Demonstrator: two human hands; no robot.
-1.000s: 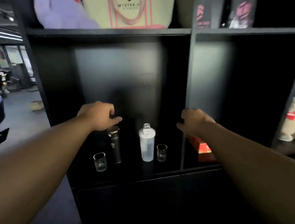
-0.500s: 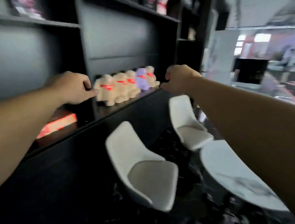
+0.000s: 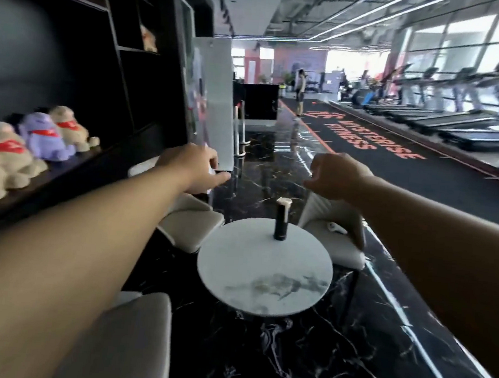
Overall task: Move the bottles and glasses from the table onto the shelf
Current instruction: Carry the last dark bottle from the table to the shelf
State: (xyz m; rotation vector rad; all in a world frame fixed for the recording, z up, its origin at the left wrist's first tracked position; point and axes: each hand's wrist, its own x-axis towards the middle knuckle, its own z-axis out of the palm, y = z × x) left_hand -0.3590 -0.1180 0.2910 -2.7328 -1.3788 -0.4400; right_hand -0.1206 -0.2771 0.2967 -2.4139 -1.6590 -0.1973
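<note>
You are holding both arms out over a round white marble table [image 3: 264,280]. Your left hand [image 3: 194,169] is hanging empty, fingers loosely curled with the thumb pointing forward. Your right hand [image 3: 338,178] is also gripping nothing, fingers bent downward and partly spread.

One dark bottle [image 3: 281,220] with a pale cap is standing upright near the far edge of the table, just right of centre, below and between your hands and touching neither. The rest of the tabletop around it is lying bare, so you are getting open room on every side of the bottle.

Pale chairs are crowding the table: one [image 3: 190,226] is sitting at its far left under your left forearm, one [image 3: 334,235] at its far right with a small white object [image 3: 337,227] on the seat, and one [image 3: 126,338] at the near left. The black shelf unit [image 3: 81,62] is running along your left, its ledge carrying a row of plush toys [image 3: 31,145] in beige and purple with red scarves. Dark veined floor [image 3: 332,362] is lying open to the right of the table. Treadmills [image 3: 459,122] are lining the far right, well apart. A person [image 3: 300,93] is standing far down the aisle.
</note>
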